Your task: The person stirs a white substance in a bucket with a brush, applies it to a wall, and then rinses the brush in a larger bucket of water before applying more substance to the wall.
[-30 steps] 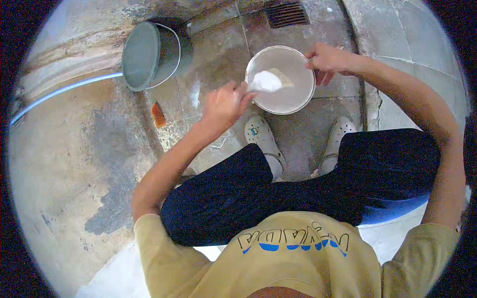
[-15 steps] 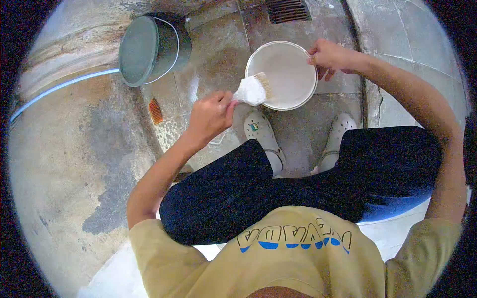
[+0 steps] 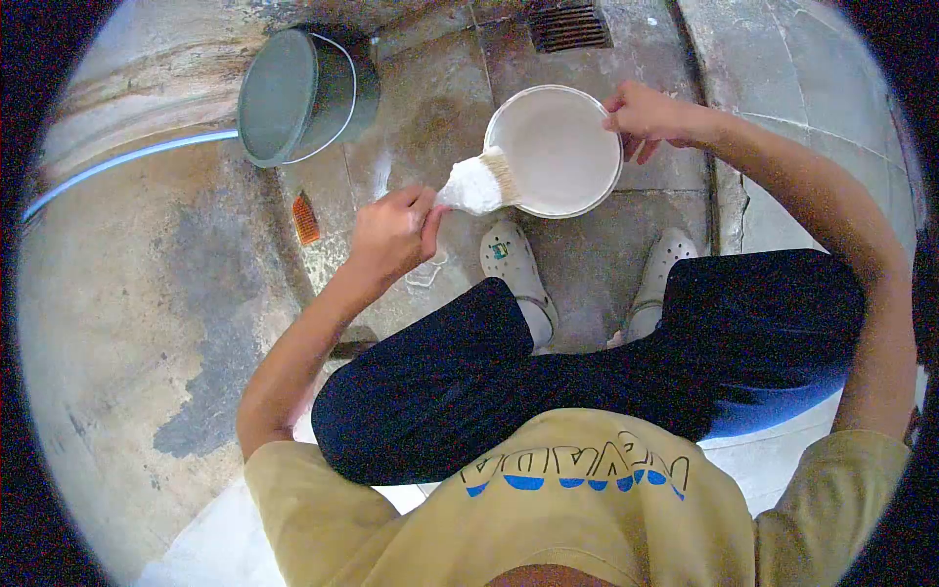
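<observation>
My left hand (image 3: pixel 393 235) is closed round the handle of a wide brush (image 3: pixel 476 186), whose head is coated in white. The brush's pale bristles are at the left edge of a round white bucket (image 3: pixel 558 147), pointing toward its opening. Pale whitish material covers the bucket's inside. On the bucket's right side, my right hand (image 3: pixel 648 122) grips the rim, fingers bent over and behind it.
A dark lidded bucket (image 3: pixel 279 98) with a wire handle lies tilted at upper left, beside a light blue hose (image 3: pixel 127 168). An orange scrubbing piece (image 3: pixel 305 219) rests on the floor. At the top is a floor drain grate (image 3: pixel 569 26). White clogs (image 3: pixel 513 259) are below the bucket.
My left hand and the brush have moved left and slightly down, so the bristles are now at the bucket's edge. My right hand stays on the rim.
</observation>
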The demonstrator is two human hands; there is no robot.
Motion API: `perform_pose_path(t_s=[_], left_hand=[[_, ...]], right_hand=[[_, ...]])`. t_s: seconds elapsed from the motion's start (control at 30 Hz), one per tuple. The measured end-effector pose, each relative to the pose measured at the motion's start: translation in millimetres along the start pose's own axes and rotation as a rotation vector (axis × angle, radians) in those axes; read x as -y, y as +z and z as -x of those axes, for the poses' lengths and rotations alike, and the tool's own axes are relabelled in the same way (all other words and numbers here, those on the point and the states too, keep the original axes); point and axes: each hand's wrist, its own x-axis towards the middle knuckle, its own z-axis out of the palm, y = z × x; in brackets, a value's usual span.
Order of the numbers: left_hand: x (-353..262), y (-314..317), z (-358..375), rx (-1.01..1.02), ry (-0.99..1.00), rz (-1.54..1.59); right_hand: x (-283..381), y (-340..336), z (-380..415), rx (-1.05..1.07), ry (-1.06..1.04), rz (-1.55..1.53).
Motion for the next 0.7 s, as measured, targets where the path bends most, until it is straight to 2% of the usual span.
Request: perform_pose_path(t_s=[0.17, 0.37, 0.43, 0.5, 0.57, 0.67, 0.7], left_hand=[[-7, -16, 5, 0.101, -0.065, -0.076], [1, -21, 12, 0.013, -0.075, -0.035], [-1, -33, 8, -0.002, -0.089, -0.144], [-7, -35, -7, -0.046, -0.083, -0.118], [-16, -22, -23, -0.093, -0.084, -0.090], [-25, 13, -44, -0.028, -0.115, -0.031], [-25, 26, -47, 0.085, -0.093, -0.043]], right_hand=[[5, 2, 4, -0.018, -0.015, 0.007], [7, 0, 6, -0.001, -0.014, 0.005], [8, 2, 5, -0.041, 0.033, 0.004], [8, 1, 3, -0.033, 0.033, 0.014], [6, 2, 1, -0.020, 0.034, 0.030], [5, 1, 2, -0.066, -0.009, 0.004], [5, 0, 4, -0.039, -0.014, 0.020]])
